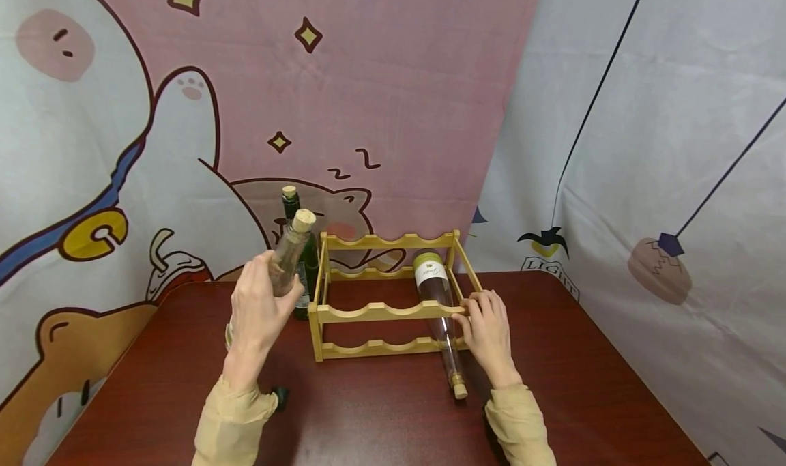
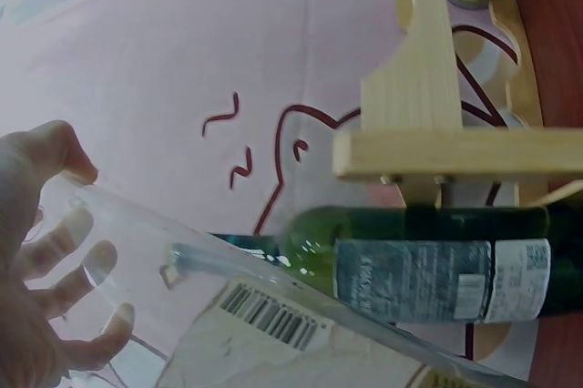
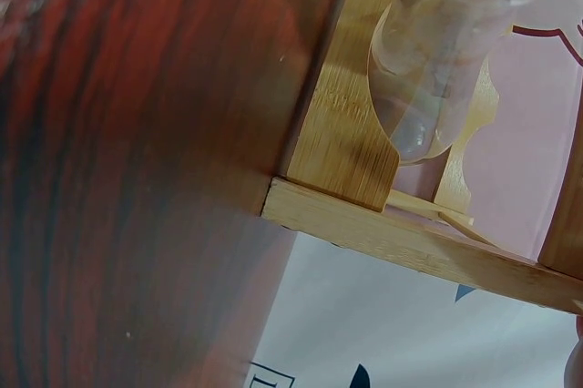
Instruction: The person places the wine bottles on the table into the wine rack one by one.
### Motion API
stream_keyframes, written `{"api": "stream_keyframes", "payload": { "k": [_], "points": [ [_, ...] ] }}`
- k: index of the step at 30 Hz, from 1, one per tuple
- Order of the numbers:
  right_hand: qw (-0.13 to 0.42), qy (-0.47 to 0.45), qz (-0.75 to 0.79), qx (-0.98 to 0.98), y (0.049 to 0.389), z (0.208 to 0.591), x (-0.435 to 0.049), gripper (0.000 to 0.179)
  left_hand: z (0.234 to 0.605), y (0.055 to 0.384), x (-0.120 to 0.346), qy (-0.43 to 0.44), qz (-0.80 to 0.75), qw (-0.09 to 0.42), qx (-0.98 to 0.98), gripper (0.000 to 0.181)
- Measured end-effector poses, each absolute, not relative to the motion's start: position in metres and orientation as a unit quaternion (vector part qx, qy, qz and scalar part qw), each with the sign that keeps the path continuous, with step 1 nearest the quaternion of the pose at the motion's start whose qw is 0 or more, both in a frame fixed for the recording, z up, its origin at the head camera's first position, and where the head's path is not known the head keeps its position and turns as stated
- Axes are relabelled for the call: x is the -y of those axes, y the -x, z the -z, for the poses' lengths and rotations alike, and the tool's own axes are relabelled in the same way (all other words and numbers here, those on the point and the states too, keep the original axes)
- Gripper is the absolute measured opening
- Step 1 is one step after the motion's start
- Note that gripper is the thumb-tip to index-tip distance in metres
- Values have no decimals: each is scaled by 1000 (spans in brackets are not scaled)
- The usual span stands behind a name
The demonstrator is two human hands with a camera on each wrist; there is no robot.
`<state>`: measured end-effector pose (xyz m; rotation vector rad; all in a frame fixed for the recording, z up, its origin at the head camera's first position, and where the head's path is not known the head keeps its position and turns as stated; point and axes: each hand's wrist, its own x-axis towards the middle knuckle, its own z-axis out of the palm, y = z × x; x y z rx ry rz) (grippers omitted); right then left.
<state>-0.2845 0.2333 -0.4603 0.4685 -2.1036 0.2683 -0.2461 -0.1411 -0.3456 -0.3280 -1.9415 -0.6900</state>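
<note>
My left hand (image 1: pixel 254 306) grips a clear glass wine bottle (image 1: pixel 284 265) and holds it tilted, cork end up, left of the wooden wine rack (image 1: pixel 374 311). In the left wrist view, the fingers wrap the bottle's clear glass, and its label (image 2: pixel 273 315) with a barcode shows. My right hand (image 1: pixel 488 329) holds the rack's front right upper corner. On the rack's lower tier, at the right, lies another clear corked bottle (image 1: pixel 432 282), its neck pointing to the front. A dark green bottle (image 2: pixel 410 270) stands upright beside the rack's left end, partly hidden in the head view.
The rack stands on a dark red wooden table (image 1: pixel 381 411). Behind it hangs a printed cloth (image 1: pixel 417 97) with cartoon animals. A small dark object (image 1: pixel 281 398) shows beside the left sleeve (image 1: pixel 236 421).
</note>
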Motion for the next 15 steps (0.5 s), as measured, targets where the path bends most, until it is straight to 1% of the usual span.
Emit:
{"api": "stream_keyframes", "payload": {
  "k": [6,10,15],
  "points": [
    [469,-190,-107,856,285,461,-234,30,347,232,131,152,266,507,805,44],
    [467,-190,-109,857,285,461,-234,30,350,226,126,162,262,512,802,43],
    [468,-193,-108,856,285,460,-233,30,353,219,121,174,256,507,805,45]
  ]
}}
